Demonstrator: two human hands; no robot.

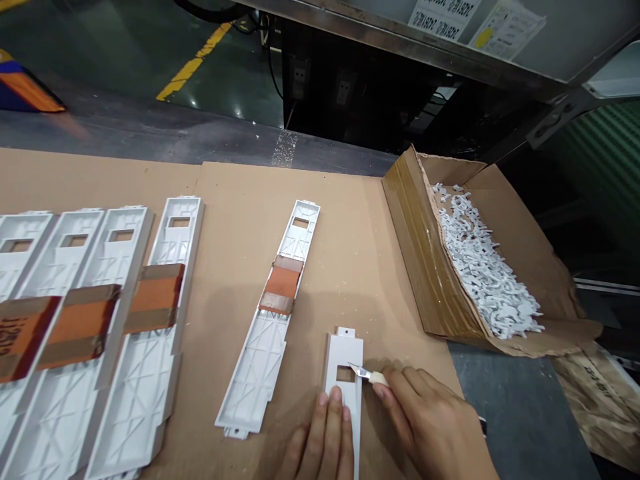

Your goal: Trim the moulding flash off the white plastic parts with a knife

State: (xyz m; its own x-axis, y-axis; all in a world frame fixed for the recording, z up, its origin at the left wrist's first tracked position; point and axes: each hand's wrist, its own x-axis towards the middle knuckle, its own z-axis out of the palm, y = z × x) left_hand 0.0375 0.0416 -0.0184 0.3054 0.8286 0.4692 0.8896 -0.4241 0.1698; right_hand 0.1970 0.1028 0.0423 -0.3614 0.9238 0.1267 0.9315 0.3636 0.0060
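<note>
A white plastic panel (350, 350) lies smooth side up on the cardboard, with a rectangular cut-out near its far end. My left hand (323, 443) rests on its near part, fingers stretched out over the surface. My right hand (425, 417) grips a craft knife (373, 377), its blade tip at the edge of the cut-out. To the left, apart from both hands, another white panel (257, 363) lies ribbed side up with an orange-brown block (281, 287) across its middle.
Several similar white panels (170, 243) with orange-brown blocks (156, 297) lie side by side at left. A torn cardboard box (420, 247) of small white plastic scraps (480, 273) stands at right. Cardboard (240, 220) covers the dark table, and a metal frame (400, 57) crosses the back.
</note>
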